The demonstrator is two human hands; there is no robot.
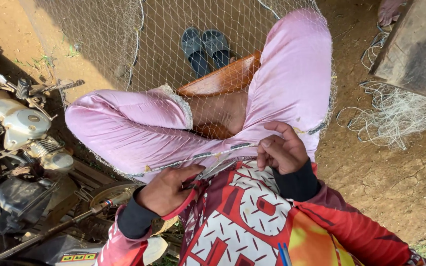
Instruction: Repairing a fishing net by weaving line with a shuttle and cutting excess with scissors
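Net edge rope (213,153) runs across the lap, around 6 o'clock of the pink knees. Left hand (166,189) grips a netting needle (213,170), right hand (282,148) pinches the rope. I'd keep it taut so knots seat snug.

The bare dirt ground (395,172) carries everything here; a pair of grey slippers (205,49) sits on it side by side, seen through mesh. A loose heap of pale netting (395,116) lies on it at right, beside what may be a wooden bench (415,47); a motorbike (20,148) stands at left.
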